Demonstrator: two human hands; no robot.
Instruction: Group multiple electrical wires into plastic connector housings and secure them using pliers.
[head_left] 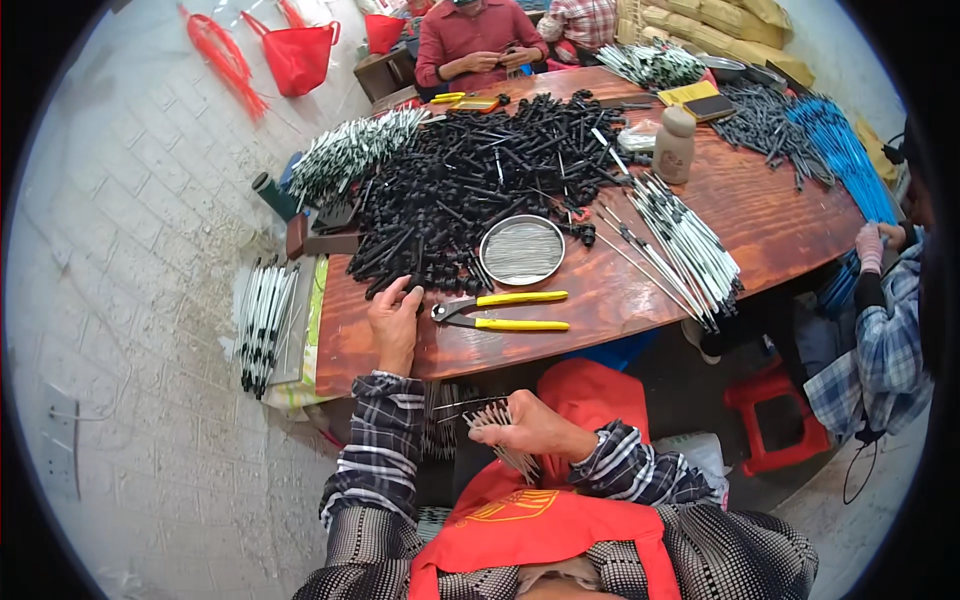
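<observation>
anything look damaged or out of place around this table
The white brick wall left of the wooden table looks worn: its surface is rough, with brownish patches. The black rod-like parts sprawl in a loose heap, but nothing clearly looks spilled.

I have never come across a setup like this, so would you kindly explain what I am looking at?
There is no machine here: a person works with two bare hands, seen from a wide fisheye camera on their head, looking down, which is why straight edges bend.

On the wooden table lie a large heap of black parts, a round dish of thin pins, yellow-handled pliers and bundled white-and-black rods.

The right hand grips a bunch of thin rods below the table edge. The left hand is at the heap's near edge; whether it holds anything is unclear.
</observation>
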